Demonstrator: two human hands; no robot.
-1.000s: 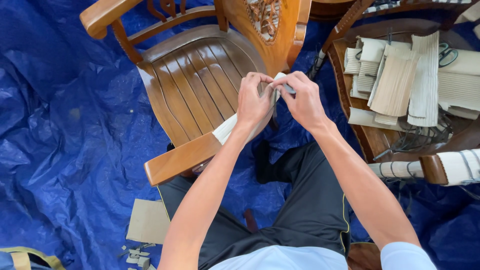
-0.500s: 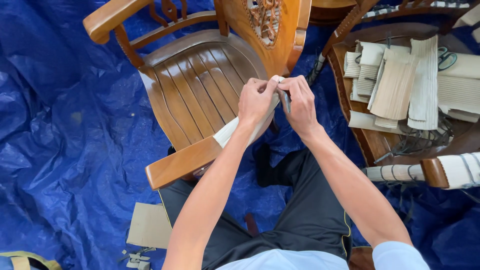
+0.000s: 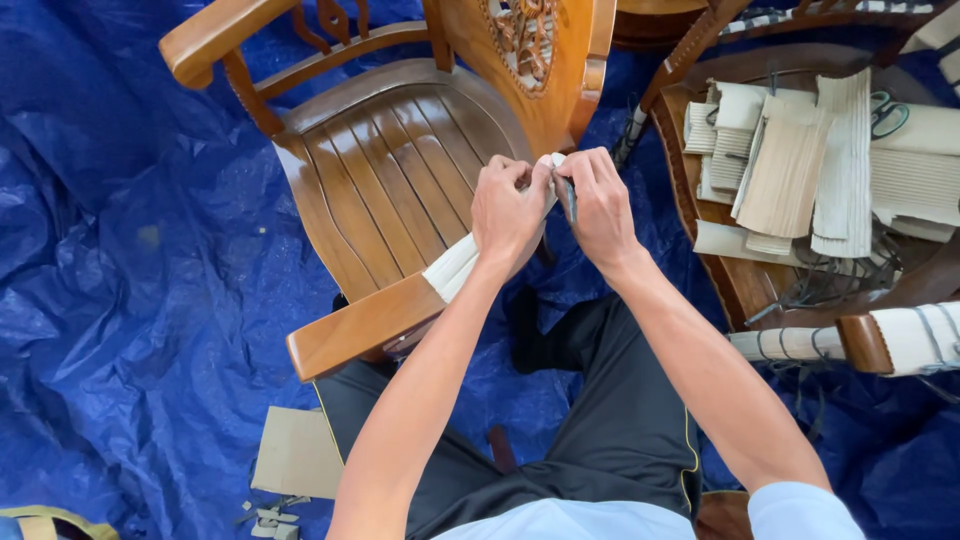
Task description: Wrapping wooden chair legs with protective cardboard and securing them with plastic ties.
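A polished wooden armchair (image 3: 400, 180) lies tipped on a blue tarp, its slatted seat facing me. A pale corrugated wrapping strip (image 3: 452, 268) runs along the chair's near arm. My left hand (image 3: 510, 205) pinches the upper end of that strip against the arm. Close beside it, fingertips almost touching, my right hand (image 3: 600, 205) grips a thin dark tool (image 3: 570, 198) pressed to the same end of the strip.
A second wooden chair (image 3: 720, 270) on the right holds several stacked pale cardboard strips (image 3: 800, 170) and dark cord. Its arm (image 3: 880, 340) is wrapped and tied. A cardboard scrap (image 3: 295, 455) lies on the blue tarp (image 3: 120, 300) by my left knee.
My hands have drawn closer together at the strip's upper end. The view shifted slightly, so the chair appears a little lower and to the right.
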